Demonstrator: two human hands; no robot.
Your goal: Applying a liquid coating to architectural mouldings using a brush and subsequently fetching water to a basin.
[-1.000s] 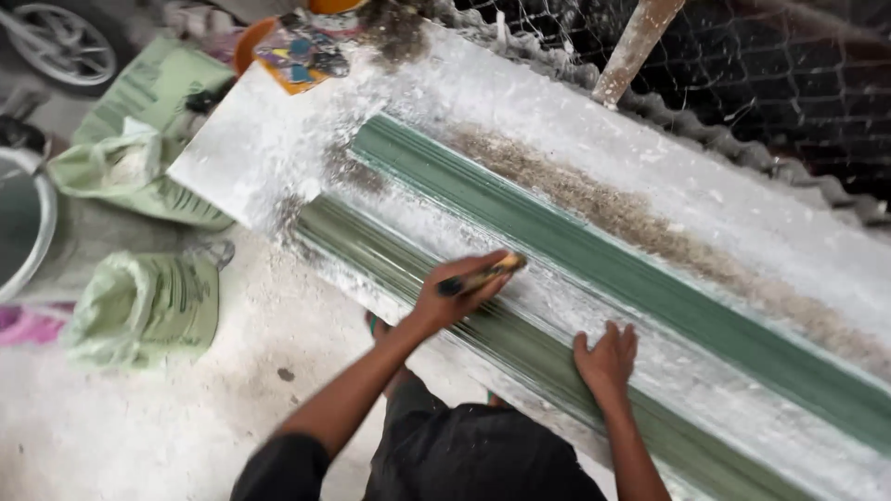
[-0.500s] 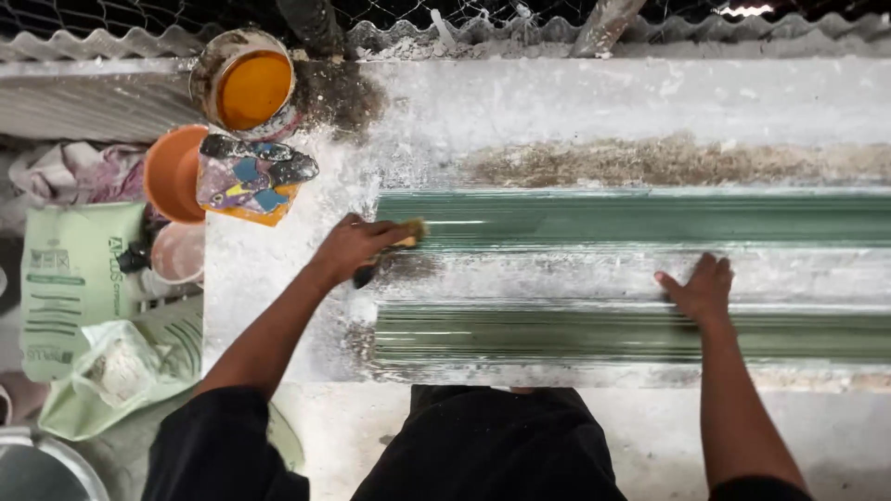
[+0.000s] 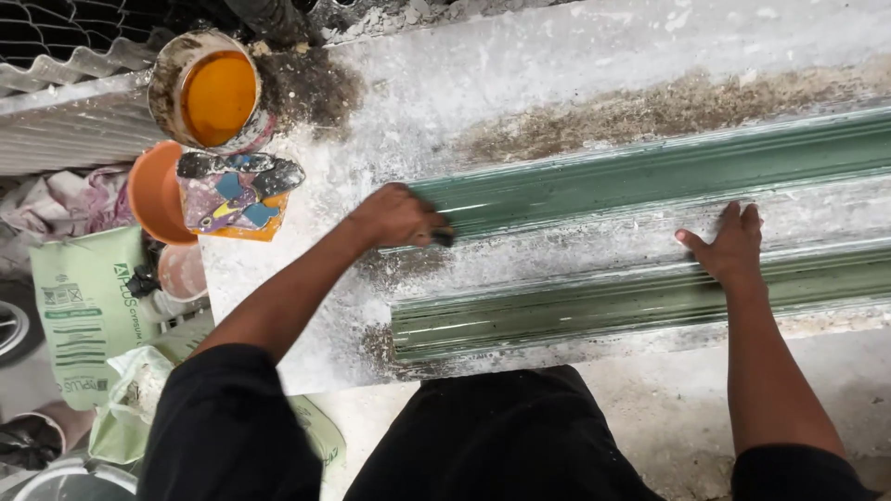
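Left hand (image 3: 397,217) grips a dark tool (image 3: 444,237) on the green moulding (image 3: 650,176); right hand (image 3: 729,246) — flat, empty.

The person's left hand (image 3: 394,216) is closed around a small dark tool (image 3: 443,237), pressed against the near end of the upper green ribbed moulding strip (image 3: 650,172). The right hand (image 3: 729,246) lies flat, fingers spread, on the pale dusty band between that strip and the lower green moulding strip (image 3: 594,306). Both strips lie along a white, powder-covered bench top (image 3: 520,65). To the left stands a round tin of orange liquid (image 3: 215,93), and just below it an orange plastic bowl (image 3: 153,195) beside a paint-smeared scrap (image 3: 237,193). A pale green printed sack (image 3: 83,306) lies on the floor further left.
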